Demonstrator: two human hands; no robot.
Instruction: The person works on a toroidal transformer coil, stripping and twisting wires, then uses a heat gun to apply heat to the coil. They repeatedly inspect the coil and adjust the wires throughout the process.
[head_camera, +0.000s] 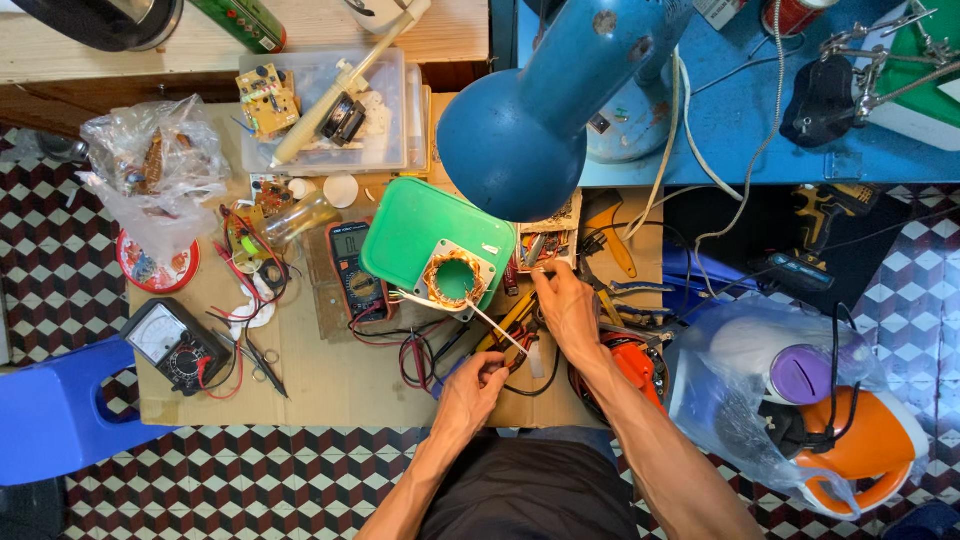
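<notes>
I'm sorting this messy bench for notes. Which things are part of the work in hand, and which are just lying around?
In hand:
left hand gripping a thin white rod
right hand by the motor coil
green tray under the coil

Lying about:
two meters
blue lamp
plastic bag
clear box
orange kettle
</notes>
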